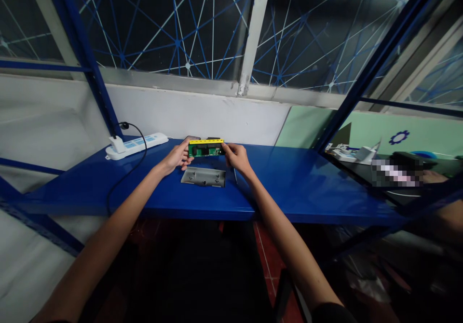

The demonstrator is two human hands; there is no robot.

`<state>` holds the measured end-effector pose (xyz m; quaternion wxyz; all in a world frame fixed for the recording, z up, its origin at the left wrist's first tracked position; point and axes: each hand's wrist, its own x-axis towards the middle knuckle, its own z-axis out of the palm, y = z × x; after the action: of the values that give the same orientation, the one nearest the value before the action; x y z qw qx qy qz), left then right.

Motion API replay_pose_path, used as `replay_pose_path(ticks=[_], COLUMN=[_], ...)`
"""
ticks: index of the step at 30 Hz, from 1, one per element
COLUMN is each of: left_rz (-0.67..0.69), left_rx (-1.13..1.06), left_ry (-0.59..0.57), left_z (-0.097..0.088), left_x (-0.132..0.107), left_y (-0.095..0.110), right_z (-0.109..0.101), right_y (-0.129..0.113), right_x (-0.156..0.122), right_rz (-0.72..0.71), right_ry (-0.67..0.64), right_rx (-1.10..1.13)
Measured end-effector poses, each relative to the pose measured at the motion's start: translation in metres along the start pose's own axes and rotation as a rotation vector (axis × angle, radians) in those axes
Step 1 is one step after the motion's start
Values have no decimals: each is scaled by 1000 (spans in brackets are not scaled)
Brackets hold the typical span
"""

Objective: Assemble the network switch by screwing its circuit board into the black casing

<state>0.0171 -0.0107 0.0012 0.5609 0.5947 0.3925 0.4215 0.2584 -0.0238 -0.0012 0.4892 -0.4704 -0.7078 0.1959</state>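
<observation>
Left hand [176,156] is wrapped around the left end of a long, narrow green circuit board [208,151], the right end of which is pinched between the thumb and fingers of the right hand [237,157]. The board is held at the middle of the frame, above a blue metal tabletop [289,183], and its upper edge is lined by a bright yellow strip [206,141] whose small markings cannot be read. Both ends of the board are covered by the fingers, and the right hand's other fingers are mostly hidden. Just below the board, a shallow grey rectangular shell [206,178] is laid with its inner side up; its small fittings are hard to make out. Beside it, a thin pale sliver [236,175] is partly covered by the right hand and cannot be identified. Behind the board, a flat dark object [193,138] is largely blocked from view. Left of centre, a white power strip [155,141] is crossed by a black cable [145,143]. At the right edge, part of the neighbouring surface is obscured by a pixelated patch.
</observation>
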Motion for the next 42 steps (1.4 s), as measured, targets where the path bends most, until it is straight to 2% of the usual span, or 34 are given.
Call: replay_pose_path(ticks=[6,14,28,34,38,42], left_rz=[-69,-64,-42,-83,-97,-37], left_rx=[-88,-110,-90,-30,17,63], left_ry=[-100,-215,-172,-130,-106,-54], left_z=[-5,-3,-1,-2,-4,-3], left_x=[1,-4,-8,-6,-4,-4], left_y=[1,6,7,6,4,4], right_z=[2,6,3,0,-1,0], right_y=[8,19,14,5,3,4], right_x=[2,6,6,5,4,4], right_rz=[57,187,289,342,330,290], right_ry=[-25,-72,-72,-73,-55,-74], right_rx=[19,159,306,365,368,288])
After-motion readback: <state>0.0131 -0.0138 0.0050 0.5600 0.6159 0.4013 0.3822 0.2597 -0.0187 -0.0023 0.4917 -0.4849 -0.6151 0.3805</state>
